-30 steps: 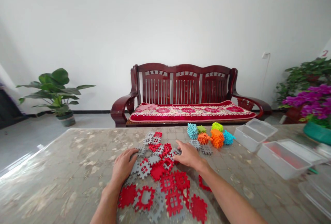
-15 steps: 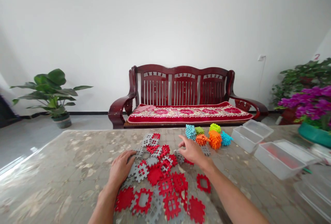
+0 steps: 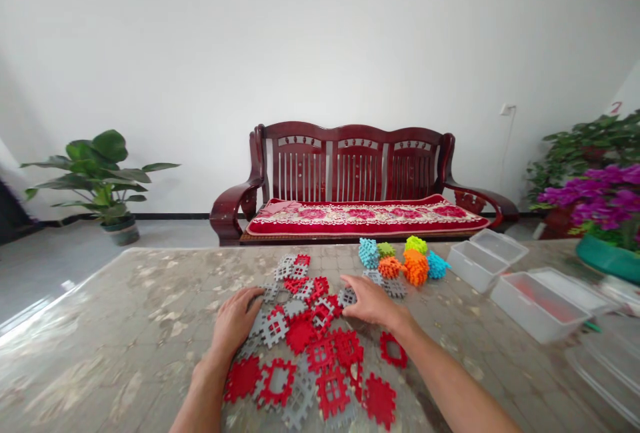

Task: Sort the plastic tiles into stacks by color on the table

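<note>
A loose pile of red and grey notched plastic building tiles spreads over the table, some with window-like openings. My left hand rests along the pile's left edge, fingers stretched forward and touching or close to grey tiles there. At the pile's right side is my right hand, with thumb and fingers apart around a grey window tile; whether it touches that tile I cannot tell. A red frame tile lies by my right wrist. Two grey tiles lie beyond the right hand.
Beyond my right hand stand several blue, green and orange clusters of small pieces. Two clear plastic boxes sit open at the right, one with red contents. A flower pot is at the far right. A wooden bench stands behind the table.
My right hand has drawn back slightly toward me and opened its thumb away from its fingers. A grey tile now shows beyond it. My left hand stays nearly still.
</note>
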The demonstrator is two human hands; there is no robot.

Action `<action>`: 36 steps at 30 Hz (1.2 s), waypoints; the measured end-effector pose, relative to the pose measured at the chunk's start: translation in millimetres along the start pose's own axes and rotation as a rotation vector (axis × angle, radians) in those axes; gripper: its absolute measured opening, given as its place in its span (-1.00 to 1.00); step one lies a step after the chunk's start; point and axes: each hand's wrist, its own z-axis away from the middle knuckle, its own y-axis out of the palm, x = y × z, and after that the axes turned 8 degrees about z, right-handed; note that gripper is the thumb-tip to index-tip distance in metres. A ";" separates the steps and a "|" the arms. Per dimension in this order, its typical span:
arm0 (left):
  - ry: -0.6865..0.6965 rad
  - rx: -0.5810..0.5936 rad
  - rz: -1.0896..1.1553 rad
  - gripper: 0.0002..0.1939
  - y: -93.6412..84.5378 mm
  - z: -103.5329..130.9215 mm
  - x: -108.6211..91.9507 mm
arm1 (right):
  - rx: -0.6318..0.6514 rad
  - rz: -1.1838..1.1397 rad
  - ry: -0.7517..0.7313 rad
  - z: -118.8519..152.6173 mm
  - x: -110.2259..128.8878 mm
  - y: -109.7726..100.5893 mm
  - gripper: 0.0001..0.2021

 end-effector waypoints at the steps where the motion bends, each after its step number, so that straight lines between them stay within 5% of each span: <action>1: 0.001 -0.002 -0.001 -0.64 0.1 0.0 0.1 | 0.010 0.017 -0.002 -1.3 2.2 -0.5 -0.18; 9: 0.009 -0.001 -0.002 -0.63 -0.3 0.1 0.2 | -0.066 0.027 -0.105 -9.4 4.9 5.6 -0.17; 17: 0.002 -0.004 -0.014 -0.63 1.6 -0.6 2.8 | -0.143 0.018 -0.060 -10.7 -59.1 -40.0 -0.15; 23: 0.007 -0.005 -0.013 -0.62 2.9 -0.7 4.9 | -0.095 0.052 -0.082 -15.9 -75.6 -44.7 -0.17; 30: 0.013 0.016 -0.009 -0.61 0.4 -0.6 2.0 | -0.258 -0.032 -0.095 36.4 -42.0 -13.7 -0.60; 36: 0.001 0.056 -0.019 -0.56 -2.4 2.1 -5.5 | -0.253 -0.060 -0.057 68.2 -15.6 33.2 -0.63</action>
